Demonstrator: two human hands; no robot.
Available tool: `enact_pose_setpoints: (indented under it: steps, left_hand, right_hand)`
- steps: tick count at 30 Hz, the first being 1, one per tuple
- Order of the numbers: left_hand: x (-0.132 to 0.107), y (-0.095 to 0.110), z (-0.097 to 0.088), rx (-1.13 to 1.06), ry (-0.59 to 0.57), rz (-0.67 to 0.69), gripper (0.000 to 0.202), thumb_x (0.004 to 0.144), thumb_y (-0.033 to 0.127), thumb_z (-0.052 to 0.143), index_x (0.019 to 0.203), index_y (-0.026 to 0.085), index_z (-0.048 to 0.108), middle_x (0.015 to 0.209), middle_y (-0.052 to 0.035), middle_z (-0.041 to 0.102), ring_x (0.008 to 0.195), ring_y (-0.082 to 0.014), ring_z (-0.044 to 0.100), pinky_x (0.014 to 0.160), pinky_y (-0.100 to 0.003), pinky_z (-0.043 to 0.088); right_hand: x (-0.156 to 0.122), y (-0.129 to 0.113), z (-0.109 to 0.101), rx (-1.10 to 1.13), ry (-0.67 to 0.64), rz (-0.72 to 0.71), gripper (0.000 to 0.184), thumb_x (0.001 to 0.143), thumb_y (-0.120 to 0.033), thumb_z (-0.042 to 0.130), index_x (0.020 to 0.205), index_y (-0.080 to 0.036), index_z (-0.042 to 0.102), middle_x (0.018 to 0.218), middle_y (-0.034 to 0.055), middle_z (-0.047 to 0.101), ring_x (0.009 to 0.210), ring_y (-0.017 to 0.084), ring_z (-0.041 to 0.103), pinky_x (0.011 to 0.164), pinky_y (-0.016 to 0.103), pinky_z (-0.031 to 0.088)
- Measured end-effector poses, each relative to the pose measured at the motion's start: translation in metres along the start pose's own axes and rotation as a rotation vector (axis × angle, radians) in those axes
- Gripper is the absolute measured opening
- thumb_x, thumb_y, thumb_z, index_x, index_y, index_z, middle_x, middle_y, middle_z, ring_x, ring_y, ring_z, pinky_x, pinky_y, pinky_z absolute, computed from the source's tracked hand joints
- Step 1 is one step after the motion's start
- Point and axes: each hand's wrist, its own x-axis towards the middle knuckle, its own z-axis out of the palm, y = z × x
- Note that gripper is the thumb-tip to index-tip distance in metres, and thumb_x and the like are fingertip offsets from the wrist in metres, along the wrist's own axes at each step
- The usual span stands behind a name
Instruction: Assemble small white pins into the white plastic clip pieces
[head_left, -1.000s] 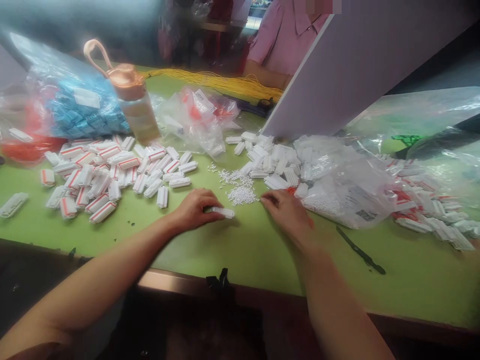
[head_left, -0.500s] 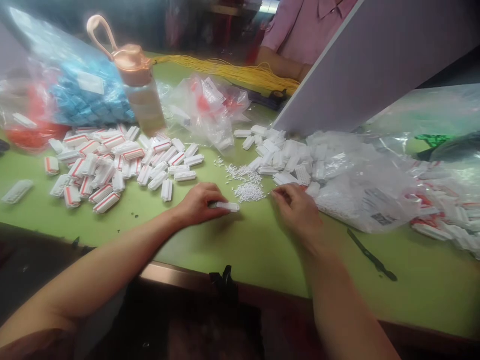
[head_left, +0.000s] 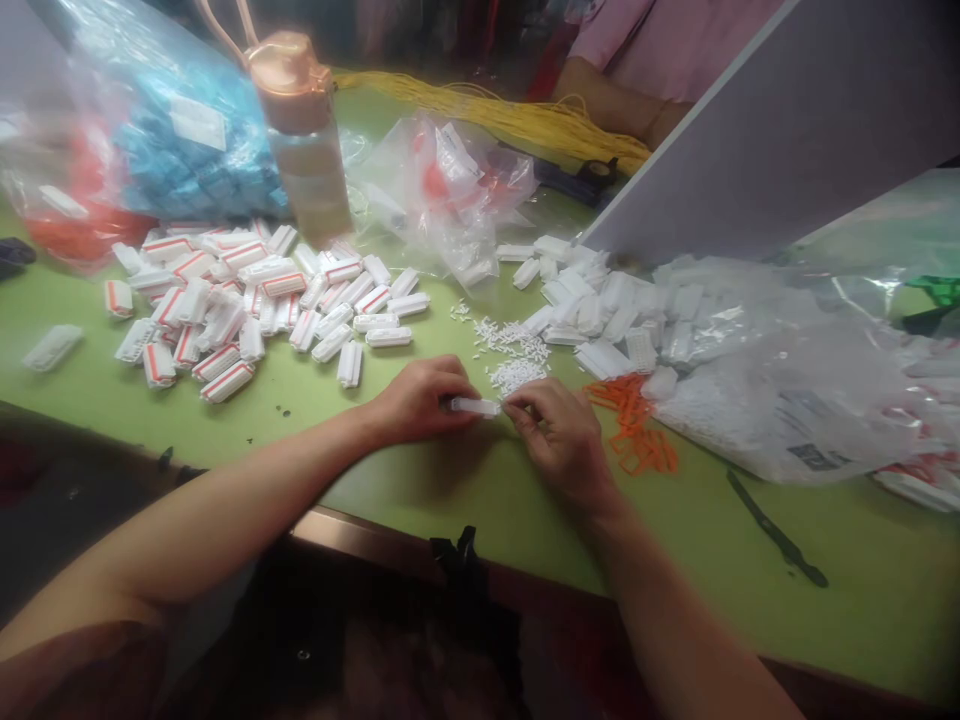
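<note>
Left hand (head_left: 424,398): resting on the green table (head_left: 450,490); grip closed around one small white rectangular plastic housing (head_left: 474,406), which is lying lengthwise just above the table surface.
Right hand (head_left: 559,435): fingertips (head_left: 517,412) meeting the free end of the white housing; grip narrow, pinched; whether a small piece is sitting between the fingers cannot be told.
Housing location: between the two hands, near the table's front middle, just in front of the heap of tiny white plastic pins (head_left: 514,362).
Right of the right hand: loose bunch of thin orange plastic clips (head_left: 637,430) lying on the table, close to the wrist but apart from it.
Left field: spread pile of white housings with red inserts (head_left: 247,305), well apart from the hands.
Behind the pins: pile of plain white housings (head_left: 592,300), partly running under a clear plastic bag of white parts (head_left: 765,370).
Back left: clear water bottle with a copper-pink cap (head_left: 304,140) standing upright; bag of blue parts (head_left: 180,150) beside it.
Back: bundle of yellow wires (head_left: 517,115); a person's pink sleeve (head_left: 660,40) beyond it.
Front right: slim black tool (head_left: 776,530) lying flat.
</note>
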Motion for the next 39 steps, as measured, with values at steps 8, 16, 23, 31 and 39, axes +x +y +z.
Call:
enact_pose_setpoints:
  steps: [8, 16, 23, 31, 39]
  left_hand:
    - [0.001, 0.000, 0.001, -0.006, -0.044, -0.050, 0.014, 0.077, 0.028, 0.069, 0.082, 0.016, 0.075, 0.076, -0.0036, 0.063, 0.063, -0.0079, 0.057, 0.059, -0.020, 0.048]
    - [0.000, -0.001, 0.003, -0.030, -0.002, -0.040, 0.015, 0.076, 0.028, 0.070, 0.079, 0.014, 0.075, 0.074, -0.0034, 0.063, 0.059, -0.0066, 0.055, 0.058, -0.019, 0.047]
    - [0.001, 0.003, -0.001, -0.045, 0.015, -0.080, 0.017, 0.076, 0.028, 0.070, 0.080, 0.013, 0.075, 0.073, -0.0042, 0.064, 0.061, -0.0076, 0.057, 0.058, -0.020, 0.048]
    - [0.002, 0.004, -0.004, -0.034, -0.035, -0.103, 0.019, 0.075, 0.031, 0.072, 0.082, 0.013, 0.075, 0.076, -0.0050, 0.065, 0.063, -0.0085, 0.058, 0.059, -0.022, 0.048]
    - [0.002, 0.003, -0.005, -0.032, -0.053, -0.082, 0.021, 0.077, 0.032, 0.071, 0.084, 0.012, 0.075, 0.078, -0.0063, 0.066, 0.065, -0.0093, 0.060, 0.060, -0.023, 0.049]
  right_hand:
    - [0.000, -0.008, 0.001, -0.152, -0.045, 0.011, 0.021, 0.096, -0.031, 0.045, 0.085, -0.023, 0.061, 0.086, 0.0024, 0.069, 0.083, 0.017, 0.059, 0.072, 0.033, 0.031]
    - [-0.002, -0.016, -0.002, -0.293, -0.003, -0.066, 0.024, 0.097, -0.027, 0.043, 0.091, -0.023, 0.066, 0.089, 0.0029, 0.071, 0.083, 0.017, 0.059, 0.072, 0.034, 0.028]
    - [-0.005, -0.017, -0.005, -0.306, -0.091, -0.100, 0.026, 0.096, -0.031, 0.046, 0.104, -0.026, 0.070, 0.091, 0.0025, 0.073, 0.082, 0.017, 0.059, 0.069, 0.035, 0.030]
    - [-0.002, 0.016, -0.023, 0.091, 0.041, 0.367, 0.031, 0.092, -0.043, 0.046, 0.098, -0.025, 0.071, 0.100, 0.0061, 0.071, 0.092, 0.022, 0.063, 0.080, 0.037, 0.047]
    - [0.001, 0.031, -0.024, -0.065, -0.107, 0.586, 0.025, 0.082, -0.042, 0.055, 0.082, -0.022, 0.069, 0.089, 0.0065, 0.071, 0.079, 0.023, 0.062, 0.068, 0.036, 0.043]
